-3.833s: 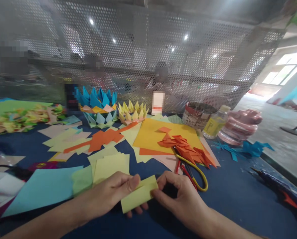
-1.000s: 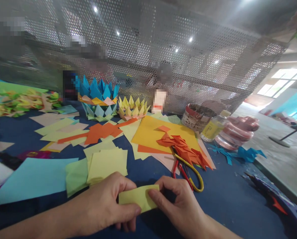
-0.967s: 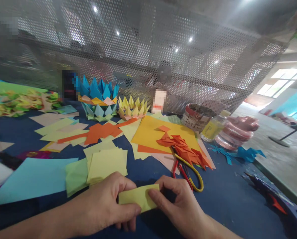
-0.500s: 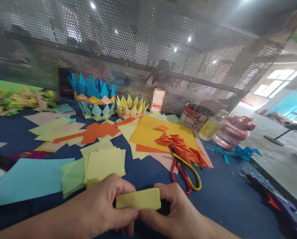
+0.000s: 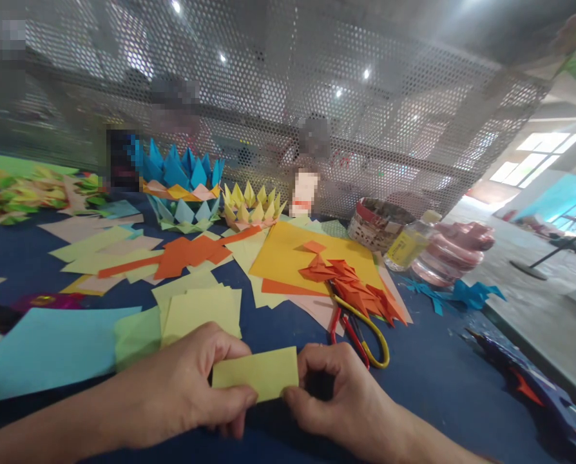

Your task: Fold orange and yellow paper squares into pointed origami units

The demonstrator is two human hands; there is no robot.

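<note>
The left hand (image 5: 182,386) pinches one end of the folded yellow paper (image 5: 256,374) and the right hand (image 5: 346,403) pinches the other end, just beside the scissors (image 5: 360,328). If one pinch loosens, I think the layers could slide and the edges misalign.

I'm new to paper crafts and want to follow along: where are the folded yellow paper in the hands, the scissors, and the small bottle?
folded yellow paper (image 5: 256,375), head view, middle of its flat face.
scissors (image 5: 365,321), head view, on the yellow handle loop.
small bottle (image 5: 404,248), head view, on its yellow label.
</note>
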